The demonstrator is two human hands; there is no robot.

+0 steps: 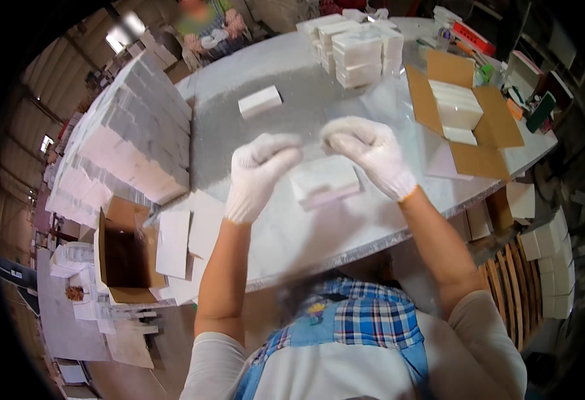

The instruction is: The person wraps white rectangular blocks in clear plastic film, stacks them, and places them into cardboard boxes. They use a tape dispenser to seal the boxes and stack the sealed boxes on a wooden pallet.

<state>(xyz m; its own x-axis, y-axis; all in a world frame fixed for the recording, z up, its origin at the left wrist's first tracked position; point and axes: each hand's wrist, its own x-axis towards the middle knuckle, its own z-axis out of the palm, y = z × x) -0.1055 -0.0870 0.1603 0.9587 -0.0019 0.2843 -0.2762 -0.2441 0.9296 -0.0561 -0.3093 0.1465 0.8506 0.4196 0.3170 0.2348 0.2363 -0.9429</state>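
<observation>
Both of my hands wear white knit gloves and hover above the near middle of the table. My left hand (256, 175) has its fingers curled against the thumb; whatever it may pinch is too small or blurred to see. Facing it across a narrow gap, my right hand (372, 155) is closed the same way, with its fingertips also unclear. Just beneath them lies a white rectangular block or box (326, 181), apparently untouched. Farther off, a smaller white box (260, 101) rests on the table (219, 133).
A tall stack of white boxes (132, 127) lines the left edge. An opened brown carton (129, 257) stands at the near left; another carton (489, 123) at right holds white boxes. More white boxes (359, 53) are piled at the back. Another person (212, 30) is beyond the table.
</observation>
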